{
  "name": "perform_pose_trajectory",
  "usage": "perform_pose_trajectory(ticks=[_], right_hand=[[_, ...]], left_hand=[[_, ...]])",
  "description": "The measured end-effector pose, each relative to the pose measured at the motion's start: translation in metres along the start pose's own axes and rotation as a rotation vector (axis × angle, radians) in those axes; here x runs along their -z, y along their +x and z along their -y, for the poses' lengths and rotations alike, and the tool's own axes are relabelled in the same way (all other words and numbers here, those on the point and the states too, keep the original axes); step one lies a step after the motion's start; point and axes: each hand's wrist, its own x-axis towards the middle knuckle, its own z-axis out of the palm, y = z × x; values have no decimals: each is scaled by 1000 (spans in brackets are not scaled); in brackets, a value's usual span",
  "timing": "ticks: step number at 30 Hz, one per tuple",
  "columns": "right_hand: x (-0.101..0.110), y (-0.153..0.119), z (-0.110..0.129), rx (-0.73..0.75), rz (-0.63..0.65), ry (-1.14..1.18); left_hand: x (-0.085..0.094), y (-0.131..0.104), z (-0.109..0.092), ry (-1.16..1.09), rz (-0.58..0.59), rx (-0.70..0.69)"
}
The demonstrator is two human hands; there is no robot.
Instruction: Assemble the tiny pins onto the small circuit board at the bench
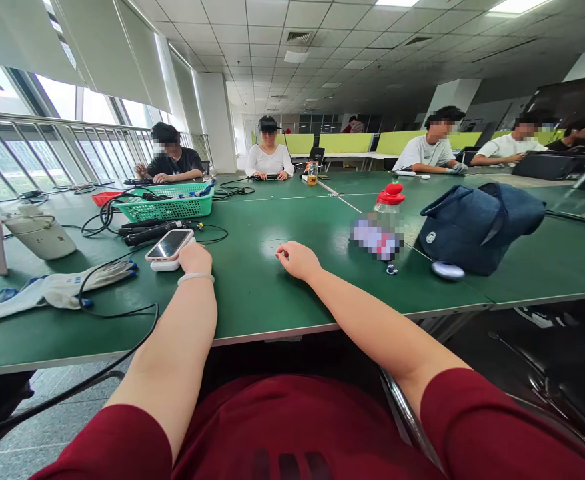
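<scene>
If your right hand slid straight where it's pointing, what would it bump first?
The right hand might first meet the thin black cable, but its curled fingers make the line unclear.

Right of the green basket (169, 205), the pixelated lilac thing (376, 239) on the counter (252, 293) is blurred, perhaps a pouch.

Single head-worn view from above the lap, forward and down over both near, outstretched hands (299, 262).
</scene>
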Motion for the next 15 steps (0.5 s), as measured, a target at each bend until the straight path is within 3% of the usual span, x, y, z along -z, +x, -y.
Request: perform_pose_trajectory(ticks=[3, 9, 15], right_hand=[[-2, 1, -1, 4, 1, -4], [-4, 1, -4, 12, 8, -2], [-5, 1, -3, 60, 47, 6]], left_hand=[[1, 1, -1, 28, -4, 38], [2, -1, -5, 79, -67, -50], [-6, 7, 2, -13, -7, -105]])
